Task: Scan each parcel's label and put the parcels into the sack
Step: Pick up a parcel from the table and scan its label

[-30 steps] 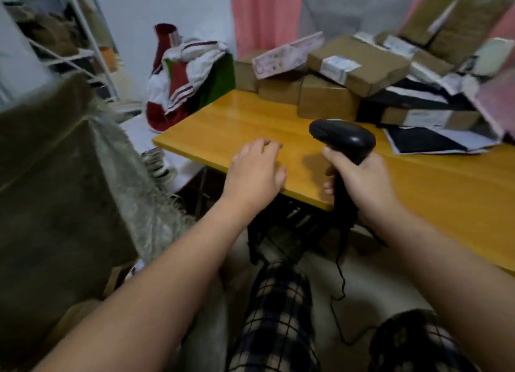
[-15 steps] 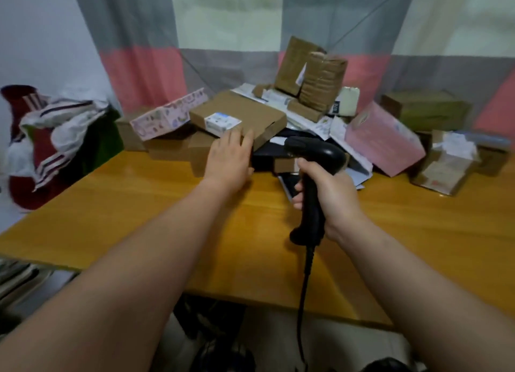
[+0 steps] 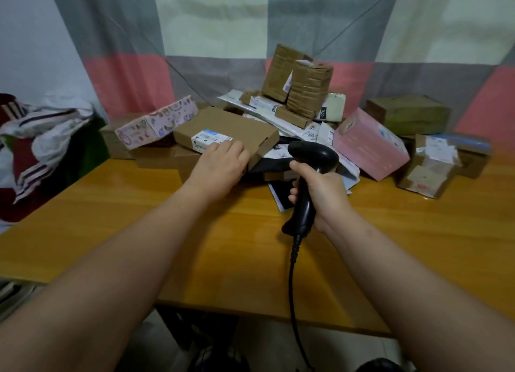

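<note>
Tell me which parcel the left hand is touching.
The flat brown box with the blue-topped white label; the left hand rests on its near edge.

Flat brown parcel (image 3: 231, 126), white label (image 3: 209, 140) up, lies tilted atop other cardboard parcels (image 3: 167, 157).

A glossy orange-yellow wooden counter (image 3: 133, 232) carries a heap of parcels at its far side: plain brown cardboard boxes (image 3: 164, 157) on the left, a black-and-white plastic mailer (image 3: 280, 194) in the middle, a tilted pink carton (image 3: 370, 146) and a tape-wrapped cardboard parcel (image 3: 426, 176) on the right

Wooden table (image 3: 139, 232), colour-block curtain (image 3: 211, 37)
</note>
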Demonstrator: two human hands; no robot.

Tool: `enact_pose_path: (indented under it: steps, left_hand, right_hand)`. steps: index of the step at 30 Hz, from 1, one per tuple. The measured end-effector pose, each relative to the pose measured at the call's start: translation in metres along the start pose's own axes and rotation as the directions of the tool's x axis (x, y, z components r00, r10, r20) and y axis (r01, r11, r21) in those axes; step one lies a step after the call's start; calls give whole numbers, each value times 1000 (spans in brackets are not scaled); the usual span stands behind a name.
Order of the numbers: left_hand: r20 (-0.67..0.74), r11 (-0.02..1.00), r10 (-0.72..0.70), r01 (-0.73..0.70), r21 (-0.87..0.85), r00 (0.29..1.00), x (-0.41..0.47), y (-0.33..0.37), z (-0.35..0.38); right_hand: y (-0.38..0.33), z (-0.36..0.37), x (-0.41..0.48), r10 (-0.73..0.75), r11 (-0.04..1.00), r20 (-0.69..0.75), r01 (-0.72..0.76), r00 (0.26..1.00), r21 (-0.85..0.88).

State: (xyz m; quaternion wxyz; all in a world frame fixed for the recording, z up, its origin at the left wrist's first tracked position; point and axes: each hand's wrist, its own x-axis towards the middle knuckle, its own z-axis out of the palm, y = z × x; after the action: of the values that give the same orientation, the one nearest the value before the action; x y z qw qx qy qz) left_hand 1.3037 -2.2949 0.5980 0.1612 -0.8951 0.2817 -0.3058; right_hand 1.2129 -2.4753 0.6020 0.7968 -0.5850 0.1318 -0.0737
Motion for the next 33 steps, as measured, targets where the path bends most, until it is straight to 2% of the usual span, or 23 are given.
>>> enact_pose_path:
  steps: [4,8,12,14,16,18,20,22,23,24,26,29,31,33]
  left_hand:
    - [-166,992,88,-102,-77,982,-13,12,-22]
    - [-274,956,165,-221,-191,948,-34,48,-43]
    - [-318,923,209,-294,-247,925,-62,92,-53]
    - [-272,910,221,-299,-288,937,-70,109,-55]
    - [-119,900,171,-205,-385,978,-76,113,-56]
    - [95,889,-3,46,-456,995,-83,99,-50]
    - [239,832,-240,326,-449,941,-91,74,-45]
    - [402,720,-416,565,-402,816,-98,52,-39]
    - [492,656,-425,633,-411,760,-101,47,-37]
    - [557,610,-380,653,-449,738,-104,45,-36]
    - [577,547,-300,633,-547,759,-111,47,-34]
    - [487,367,-351,596,-715,800,-119,55,-35]
    - [463,155,-455,580,-800,760,-118,62,-36]
    - [576,-240,-513,538,-808,636,-115,66,-43]
  right_hand:
    - [7,-8,-7,46,999,-17,-46,999,13]
    - [14,-25,-23,7,1000,-65,-7,998,3]
    - [23,-39,-45,0,998,-89,-6,996,-68]
    - [27,-44,-53,-2,984,-102,-16,995,-178]
    - [28,-49,-57,-7,975,-130,-22,992,-220]
    - [27,-56,-58,-20,976,-149,-13,989,-217]
    - [26,-60,-61,-56,962,-144,15,988,-274]
    - [25,-60,-63,-77,939,-109,35,991,-342]
    - [26,-57,-64,-75,932,-84,40,994,-361]
    - [26,-54,-65,-64,928,-59,38,996,-370]
    - [27,-47,-67,-42,928,-21,31,999,-371]
    - [29,-45,-68,-62,932,-5,56,998,-358]
    - [29,-48,-69,-83,934,-19,71,996,-350]
    - [29,-53,-70,-101,937,-36,84,994,-338]
